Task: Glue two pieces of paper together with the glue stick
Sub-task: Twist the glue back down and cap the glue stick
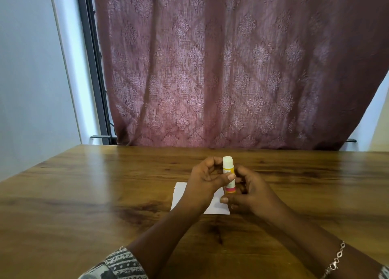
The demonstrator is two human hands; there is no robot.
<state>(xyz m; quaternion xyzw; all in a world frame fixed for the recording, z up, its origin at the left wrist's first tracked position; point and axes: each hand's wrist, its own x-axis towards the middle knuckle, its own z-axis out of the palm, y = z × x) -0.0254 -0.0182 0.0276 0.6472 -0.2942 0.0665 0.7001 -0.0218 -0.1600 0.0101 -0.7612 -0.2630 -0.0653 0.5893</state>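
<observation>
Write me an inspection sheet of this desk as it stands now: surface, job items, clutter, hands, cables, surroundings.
Surface: glossy brown wood-grain table, no spills seen.
Job's things: yellow-and-white glue stick held upright above the table, white top uppermost; whether capped, cannot tell. White paper sheet lies flat under the hands; a second piece cannot be made out.
Clutter: nothing seen.
Grippers: left hand grips the stick's middle, thumb across the label; right hand holds its lower end. Silver chain bracelet on the right wrist.
Cables: nothing seen.
Surroundings: mauve patterned curtain behind the table, dark window frame at its left, pale wall.
</observation>
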